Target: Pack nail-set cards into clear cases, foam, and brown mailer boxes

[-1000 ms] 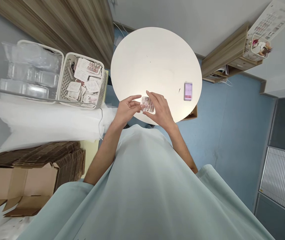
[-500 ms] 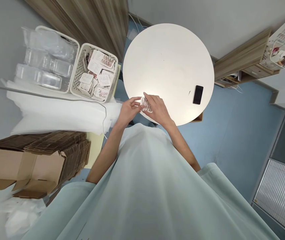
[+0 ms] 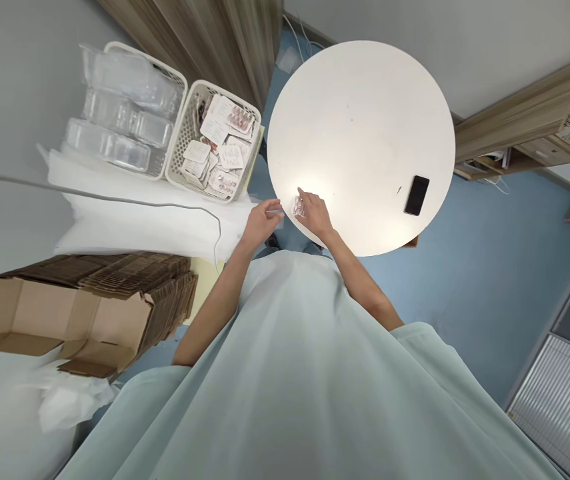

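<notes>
Small clear tray [image 3: 299, 206] at near edge of round counter [image 3: 365, 127], long axis running near-to-far, right hand [image 3: 316, 215] grip closed on it, left hand [image 3: 263, 221] grip narrow, pinching its left side, phone [image 3: 417, 195] near right edge.

One view only, from the head, looking steeply down over the chest onto the round white table [image 3: 365, 120]. Very wide, strongly bent at the edges. Near the table's front rim; left of it baskets [image 3: 215, 143], right of it blue floor.

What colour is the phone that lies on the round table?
The phone is black, seen in the head view on the white round table.
</notes>
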A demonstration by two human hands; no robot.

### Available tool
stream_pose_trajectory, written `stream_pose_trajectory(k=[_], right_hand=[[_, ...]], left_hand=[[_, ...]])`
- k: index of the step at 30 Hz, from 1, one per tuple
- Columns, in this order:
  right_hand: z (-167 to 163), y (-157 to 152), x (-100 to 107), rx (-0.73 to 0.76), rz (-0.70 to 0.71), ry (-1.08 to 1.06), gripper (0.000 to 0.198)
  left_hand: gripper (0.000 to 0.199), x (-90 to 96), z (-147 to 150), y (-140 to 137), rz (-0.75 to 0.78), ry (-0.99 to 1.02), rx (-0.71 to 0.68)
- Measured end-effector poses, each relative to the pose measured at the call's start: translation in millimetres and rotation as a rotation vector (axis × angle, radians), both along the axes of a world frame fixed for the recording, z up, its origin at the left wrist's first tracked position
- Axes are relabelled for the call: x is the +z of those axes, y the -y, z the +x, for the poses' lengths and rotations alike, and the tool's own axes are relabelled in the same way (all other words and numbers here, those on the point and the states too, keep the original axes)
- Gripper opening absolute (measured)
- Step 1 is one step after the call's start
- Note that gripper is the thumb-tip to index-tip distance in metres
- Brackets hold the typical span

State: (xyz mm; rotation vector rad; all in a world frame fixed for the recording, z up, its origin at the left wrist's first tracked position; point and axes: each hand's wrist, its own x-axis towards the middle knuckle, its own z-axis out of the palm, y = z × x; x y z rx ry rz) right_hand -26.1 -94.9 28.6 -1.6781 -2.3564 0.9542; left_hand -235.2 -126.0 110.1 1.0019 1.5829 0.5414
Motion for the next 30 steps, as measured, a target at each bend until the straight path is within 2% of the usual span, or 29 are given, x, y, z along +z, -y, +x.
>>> stream_pose_trajectory(k=[5,10,21,26,30], right_hand=[[1.1,0.6,-17.0,-0.026,0.003,0.024,0.08],[1.4,0.9,-11.9,-0.048,0.023,-0.005,0.081],[-12.7,2.8,45.2,-0.099,0.138,-0.057,0.078],[-30.5,-1.0,64.4,-0.103,0.212,-0.044,0.079],[-50.8,-7.1,77.9,-0.081,0.254,-0.023,0.079]], left_hand=[[0.047,0.8,-7.8,5.7,-0.008,-0.021,0.0],[0.048,2.9,-14.8,7.8,-0.003,-0.016,-0.001],[0.05,2.4,-54.3,-17.0,0.09,0.023,0.065],[0.048,2.3,-79.3,-31.0,0.152,0.046,0.155],[0.048,-7.4,-104.5,-46.5,0.202,0.043,0.238]])
